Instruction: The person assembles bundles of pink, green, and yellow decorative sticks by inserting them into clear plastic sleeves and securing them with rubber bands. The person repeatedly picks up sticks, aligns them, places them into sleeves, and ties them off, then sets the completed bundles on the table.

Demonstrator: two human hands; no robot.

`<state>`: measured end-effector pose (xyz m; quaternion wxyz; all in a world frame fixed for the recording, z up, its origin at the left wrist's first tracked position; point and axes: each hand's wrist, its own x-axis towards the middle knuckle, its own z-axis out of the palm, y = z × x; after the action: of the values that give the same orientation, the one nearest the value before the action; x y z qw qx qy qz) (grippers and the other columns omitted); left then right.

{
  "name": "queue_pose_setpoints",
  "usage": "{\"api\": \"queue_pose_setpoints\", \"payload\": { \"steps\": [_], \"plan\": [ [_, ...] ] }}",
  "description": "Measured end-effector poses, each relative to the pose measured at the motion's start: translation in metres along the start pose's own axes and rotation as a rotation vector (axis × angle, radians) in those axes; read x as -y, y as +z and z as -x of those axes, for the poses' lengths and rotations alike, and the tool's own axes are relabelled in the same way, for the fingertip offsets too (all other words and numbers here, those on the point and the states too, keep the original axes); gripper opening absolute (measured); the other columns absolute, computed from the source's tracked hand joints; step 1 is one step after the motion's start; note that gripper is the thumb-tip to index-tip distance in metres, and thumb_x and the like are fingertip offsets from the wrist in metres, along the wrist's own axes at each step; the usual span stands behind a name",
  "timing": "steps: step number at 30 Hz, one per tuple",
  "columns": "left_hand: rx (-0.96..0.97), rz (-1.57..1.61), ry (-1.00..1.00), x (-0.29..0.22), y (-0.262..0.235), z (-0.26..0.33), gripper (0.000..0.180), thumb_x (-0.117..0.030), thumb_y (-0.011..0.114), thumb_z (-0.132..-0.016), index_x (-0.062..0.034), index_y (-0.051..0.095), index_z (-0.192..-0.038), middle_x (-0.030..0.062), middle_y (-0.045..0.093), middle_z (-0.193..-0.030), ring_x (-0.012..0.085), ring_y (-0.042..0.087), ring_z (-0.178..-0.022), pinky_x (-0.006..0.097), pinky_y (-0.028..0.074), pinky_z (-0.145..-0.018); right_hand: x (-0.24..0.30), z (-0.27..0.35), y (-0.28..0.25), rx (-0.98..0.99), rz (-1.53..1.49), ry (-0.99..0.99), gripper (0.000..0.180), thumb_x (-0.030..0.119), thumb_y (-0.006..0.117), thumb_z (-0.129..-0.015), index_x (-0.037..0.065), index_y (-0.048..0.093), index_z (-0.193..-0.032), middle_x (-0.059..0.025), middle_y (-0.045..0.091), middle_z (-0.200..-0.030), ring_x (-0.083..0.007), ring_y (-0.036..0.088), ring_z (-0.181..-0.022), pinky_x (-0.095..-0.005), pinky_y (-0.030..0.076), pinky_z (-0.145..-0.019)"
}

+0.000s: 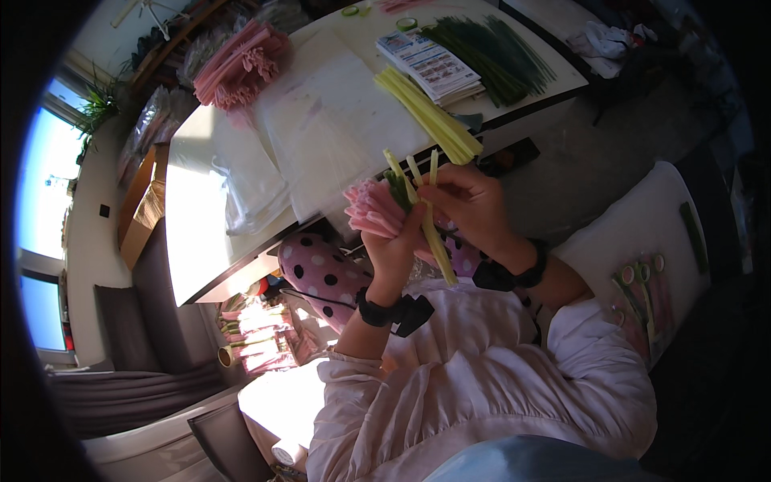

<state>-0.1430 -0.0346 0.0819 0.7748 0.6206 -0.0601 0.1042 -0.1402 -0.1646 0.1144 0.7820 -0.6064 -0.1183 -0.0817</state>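
In front of my lap, my left hand (391, 255) is closed around a bundle of pink strips (372, 207) whose folded ends point to the left. A dark green piece (397, 189) stands up beside the pink ends. Pale yellow-green strips (436, 243) cross over the same hand, some pointing up and one hanging down. My right hand (475, 210) pinches these yellow-green strips between thumb and fingers, close to my left fingertips. Exactly where each strip is gripped is partly hidden by the fingers.
The white table (193, 185) beyond my hands bears see-through plastic sheets (313, 136), a big pink bundle (241, 68), yellow-green strips (426, 116), printed papers (426, 64) and dark green stems (494, 60). Scissors (643, 277) lie on the right. Wrapped pink bundles (261, 337) sit at lower left.
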Motion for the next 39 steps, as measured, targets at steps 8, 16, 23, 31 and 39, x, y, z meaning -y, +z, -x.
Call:
{"api": "queue_pose_setpoints", "payload": {
  "steps": [8, 16, 23, 31, 39],
  "plan": [
    [-0.037, 0.150, -0.164, -0.004, -0.011, -0.013, 0.018, 0.000, 0.059, -0.084, 0.0047, 0.057, -0.102, 0.0087, 0.064, -0.089, 0.0168, 0.061, -0.087, 0.028, 0.048, -0.081, -0.019, -0.012, -0.002, -0.017, 0.142, -0.084, 0.013, 0.000, 0.062, -0.084, -0.001, 0.064, -0.097, -0.0024, 0.060, -0.081, -0.0025, 0.052, -0.066, -0.0165, 0.040, -0.054],
    [-0.495, 0.310, 0.066, -0.051, -0.177, -0.041, 0.029, -0.010, 0.057, -0.089, -0.0003, 0.048, -0.115, 0.0096, 0.057, -0.095, 0.0193, 0.056, -0.082, 0.033, 0.047, -0.077, 0.087, -0.041, -0.100, -0.411, -0.034, -0.498, 0.026, 0.015, 0.056, -0.091, -0.004, 0.060, -0.108, -0.0036, 0.062, -0.085, -0.0018, 0.039, -0.055, -0.0173, 0.029, -0.048],
    [-0.384, 0.257, -0.218, -0.058, -0.223, -0.015, 0.014, -0.003, 0.054, -0.089, 0.0010, 0.053, -0.103, 0.0105, 0.059, -0.084, 0.0203, 0.057, -0.072, 0.033, 0.049, -0.067, 0.045, -0.196, -0.083, -0.161, 0.769, -0.333, 0.018, 0.012, 0.061, -0.088, -0.003, 0.061, -0.078, -0.0025, 0.055, -0.058, -0.0079, 0.047, -0.046, -0.0239, 0.036, -0.043],
    [-0.266, 0.404, -0.510, -0.017, -0.197, -0.030, 0.014, -0.004, 0.056, -0.087, 0.0025, 0.053, -0.099, 0.0160, 0.063, -0.086, 0.0247, 0.065, -0.075, 0.034, 0.055, -0.066, -0.138, -0.160, 0.054, 0.589, 1.071, -0.471, 0.036, 0.024, 0.062, -0.083, 0.003, 0.057, -0.112, -0.0136, 0.057, -0.112, -0.0293, 0.055, -0.103, -0.0378, 0.046, -0.086],
    [-0.028, 0.317, -0.672, 0.009, -0.184, -0.053, 0.021, -0.007, 0.056, -0.085, 0.0054, 0.053, -0.103, 0.0180, 0.065, -0.093, 0.0255, 0.066, -0.080, 0.035, 0.055, -0.070, -0.162, -0.137, 0.050, 0.790, 1.123, -0.473, 0.036, 0.017, 0.066, -0.078, 0.002, 0.057, -0.110, -0.0134, 0.055, -0.120, -0.0286, 0.051, -0.112, -0.0370, 0.044, -0.093]
  ]
}}
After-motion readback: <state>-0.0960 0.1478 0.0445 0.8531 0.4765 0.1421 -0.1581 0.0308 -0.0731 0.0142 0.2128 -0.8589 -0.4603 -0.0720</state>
